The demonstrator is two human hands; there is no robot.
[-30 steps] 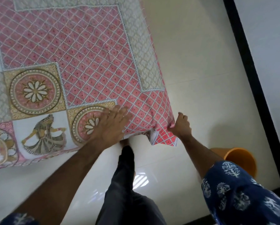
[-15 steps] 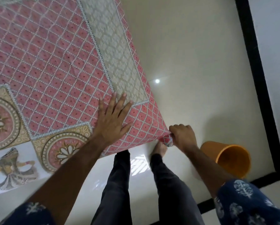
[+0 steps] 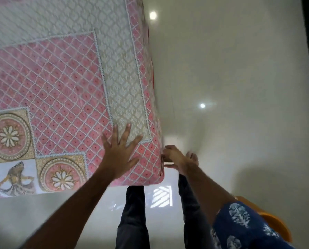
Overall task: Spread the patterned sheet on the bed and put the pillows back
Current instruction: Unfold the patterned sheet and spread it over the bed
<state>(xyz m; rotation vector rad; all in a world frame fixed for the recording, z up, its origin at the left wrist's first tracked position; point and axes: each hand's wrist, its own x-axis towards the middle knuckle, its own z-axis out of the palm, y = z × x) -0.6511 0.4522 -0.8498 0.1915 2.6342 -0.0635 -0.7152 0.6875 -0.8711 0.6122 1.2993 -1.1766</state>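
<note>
A: Pink lattice cotton, item one: patterned sheet [image 3: 64,90], spread over the bed corner, with beige borders, flower medallions and a dancer panel. Any writing?

B: None legible; no label shows.

A: Hands?

B: Left hand [image 3: 120,154] flat on the sheet near the corner, fingers splayed and straight. Right hand [image 3: 172,155] at the corner's side edge, blurred; fingers look curled at the cloth, but the grip cannot be told.

A: Other entries?

B: Glossy pale floor [image 3: 230,105]; orange bucket [image 3: 277,225] behind the blue printed sleeve [image 3: 243,229].
</note>
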